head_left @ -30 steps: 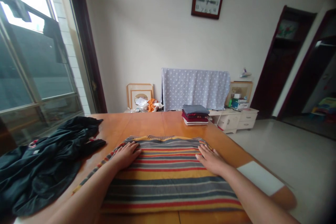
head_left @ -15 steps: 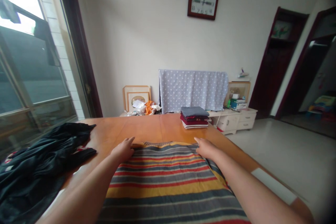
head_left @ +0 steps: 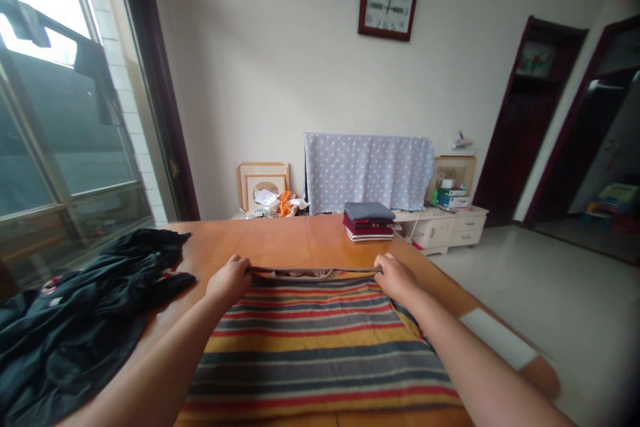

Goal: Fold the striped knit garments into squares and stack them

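A striped shirt (head_left: 320, 333) in red, yellow and grey lies spread on the wooden table in front of me. My left hand (head_left: 231, 280) is closed on its far left corner, by the shoulder. At the far right corner my right hand (head_left: 395, 277) grips the cloth in the same way. Between the two hands the far edge is pulled straight and slightly raised, with the neckline in its middle. A dark heap of clothing (head_left: 95, 307) lies to the left of my left arm.
On the table's (head_left: 280, 240) far side stands a stack of folded clothes (head_left: 369, 220). A pale flat sheet (head_left: 497, 337) lies at the right edge. Behind are a low white cabinet (head_left: 455, 230), a polka-dot cloth (head_left: 367, 170) and picture frames (head_left: 263, 180).
My fingers have gone from pointing outward at the shirt's far corners to being curled around them. The far edge is now drawn taut and lifted, and the shirt's near hem has come into view.
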Tool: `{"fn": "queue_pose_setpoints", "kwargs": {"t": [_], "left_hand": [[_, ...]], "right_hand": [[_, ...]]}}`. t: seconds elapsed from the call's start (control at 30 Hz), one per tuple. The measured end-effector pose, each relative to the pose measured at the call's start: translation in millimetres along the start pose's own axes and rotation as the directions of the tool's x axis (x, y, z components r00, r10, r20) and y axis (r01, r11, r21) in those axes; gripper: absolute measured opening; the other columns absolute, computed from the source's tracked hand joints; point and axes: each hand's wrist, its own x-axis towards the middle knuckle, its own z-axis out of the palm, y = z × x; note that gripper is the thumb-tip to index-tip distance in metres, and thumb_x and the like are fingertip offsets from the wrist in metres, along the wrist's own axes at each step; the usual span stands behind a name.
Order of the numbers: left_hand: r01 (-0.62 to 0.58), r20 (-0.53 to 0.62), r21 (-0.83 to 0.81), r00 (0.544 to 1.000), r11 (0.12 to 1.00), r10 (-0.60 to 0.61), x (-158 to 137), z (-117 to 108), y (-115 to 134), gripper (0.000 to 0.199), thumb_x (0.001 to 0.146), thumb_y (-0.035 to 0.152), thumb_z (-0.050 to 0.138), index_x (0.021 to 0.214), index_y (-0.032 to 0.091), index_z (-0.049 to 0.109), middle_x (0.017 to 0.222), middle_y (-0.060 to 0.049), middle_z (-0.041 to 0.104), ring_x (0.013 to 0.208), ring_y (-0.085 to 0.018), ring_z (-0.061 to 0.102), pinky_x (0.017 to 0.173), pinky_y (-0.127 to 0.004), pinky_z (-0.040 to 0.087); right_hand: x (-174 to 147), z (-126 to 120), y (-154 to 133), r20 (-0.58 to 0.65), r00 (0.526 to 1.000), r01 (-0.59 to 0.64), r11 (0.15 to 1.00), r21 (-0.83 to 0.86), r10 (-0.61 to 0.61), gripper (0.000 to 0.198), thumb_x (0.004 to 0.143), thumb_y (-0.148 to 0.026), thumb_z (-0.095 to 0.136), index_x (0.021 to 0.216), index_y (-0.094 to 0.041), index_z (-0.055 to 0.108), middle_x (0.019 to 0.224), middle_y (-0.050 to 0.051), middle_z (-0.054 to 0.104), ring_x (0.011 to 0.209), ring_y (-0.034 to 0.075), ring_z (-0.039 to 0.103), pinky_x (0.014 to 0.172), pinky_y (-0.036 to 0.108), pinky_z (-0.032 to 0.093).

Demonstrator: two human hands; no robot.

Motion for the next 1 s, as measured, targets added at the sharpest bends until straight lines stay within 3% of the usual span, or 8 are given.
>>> {"fn": "queue_pose_setpoints", "kwargs": {"t": [0.13, 0.23, 0.43, 0.6, 0.77, 1.0], "left_hand": [[-0.020, -0.160, 0.028, 0.987, 0.999, 0.024, -56.0, -30.1, -4.2, 0.026, 0.091, 0.039, 0.046, 0.105, 0.027, 0.064, 0.118, -0.003, 0.063, 0.090, -0.019, 0.066, 0.065, -0.028, 0.044], [-0.015, -0.204, 0.043, 0.979, 0.999, 0.024, -108.2, -42.3, -10.2, 0.027, 0.093, 0.041, 0.044, 0.109, 0.029, 0.062, 0.128, -0.001, 0.061, 0.095, -0.020, 0.066, 0.067, -0.027, 0.044], [-0.111, -0.042, 0.081, 0.993, 0.991, 0.114, -200.3, -42.4, -5.2, 0.023, 0.089, 0.032, 0.047, 0.104, 0.029, 0.063, 0.131, -0.003, 0.061, 0.110, -0.025, 0.062, 0.085, -0.034, 0.048], [-0.097, -0.031, 0.039, 0.995, 0.995, 0.098, -213.5, -50.5, 4.0, 0.021, 0.085, 0.028, 0.050, 0.100, 0.028, 0.064, 0.121, -0.005, 0.065, 0.110, -0.027, 0.060, 0.092, -0.038, 0.047], [-0.106, -0.095, 0.062, 0.989, 0.992, 0.112, -212.3, -60.2, 0.3, 0.019, 0.084, 0.029, 0.052, 0.098, 0.027, 0.065, 0.118, -0.006, 0.066, 0.110, -0.028, 0.059, 0.098, -0.038, 0.044], [-0.072, -0.120, 0.089, 0.989, 0.993, 0.082, -235.2, -46.2, -12.2, 0.031, 0.088, 0.050, 0.053, 0.103, 0.030, 0.070, 0.122, -0.005, 0.066, 0.117, -0.033, 0.051, 0.103, -0.047, 0.036]], "right_hand": [[-56.1, -19.9, -2.1, -0.150, 0.988, 0.032, 0.998, 0.060, -0.022, 0.012, 0.082, -0.018, 0.053, 0.091, -0.025, 0.059, 0.098, 0.001, 0.064, 0.081, 0.017, 0.057, 0.066, 0.027, 0.032], [-106.4, -21.4, 2.6, -0.214, 0.977, 0.044, 0.995, 0.093, -0.023, 0.015, 0.084, -0.019, 0.051, 0.097, -0.026, 0.058, 0.104, 0.002, 0.065, 0.086, 0.019, 0.059, 0.068, 0.028, 0.034], [-176.1, -4.0, 12.1, -0.120, 0.992, 0.038, 0.998, 0.041, -0.033, 0.017, 0.084, -0.017, 0.052, 0.097, -0.027, 0.057, 0.109, 0.000, 0.065, 0.086, 0.019, 0.060, 0.066, 0.029, 0.033], [-182.9, -19.3, 3.7, -0.080, 0.995, 0.055, 0.998, 0.021, -0.053, 0.020, 0.082, -0.014, 0.053, 0.097, -0.027, 0.058, 0.111, -0.001, 0.064, 0.085, 0.017, 0.059, 0.065, 0.028, 0.032], [-187.5, -41.8, -4.2, -0.174, 0.985, 0.015, 1.000, 0.009, -0.013, 0.022, 0.083, -0.015, 0.052, 0.100, -0.027, 0.057, 0.111, -0.001, 0.064, 0.085, 0.017, 0.059, 0.063, 0.029, 0.030], [-209.8, -31.5, 3.0, -0.042, 0.999, 0.029, 0.999, -0.040, -0.031, 0.019, 0.082, -0.017, 0.053, 0.097, -0.028, 0.056, 0.115, -0.002, 0.063, 0.076, 0.016, 0.057, 0.059, 0.028, 0.027]]}}
